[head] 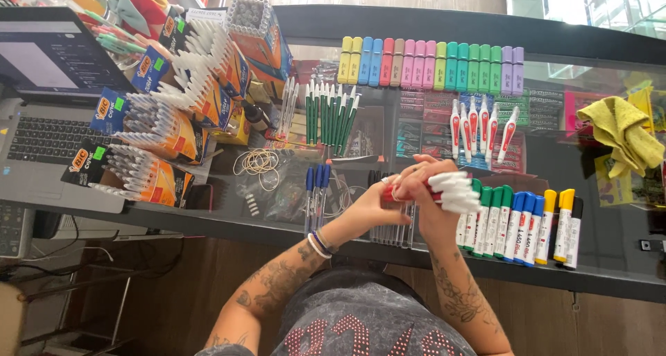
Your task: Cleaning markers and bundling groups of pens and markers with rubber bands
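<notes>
1. You have one view only, worn on the head, above the near edge of the glass counter [610, 269].
2. It faces steeply down and forward.
3. It sits close; the far edge nearly reaches the picture's top.

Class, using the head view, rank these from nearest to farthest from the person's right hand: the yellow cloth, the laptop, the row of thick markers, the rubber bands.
From the right hand:
1. Row of thick markers, just right of it.
2. Rubber bands, to the left.
3. Yellow cloth, far right.
4. Laptop, far left.
</notes>
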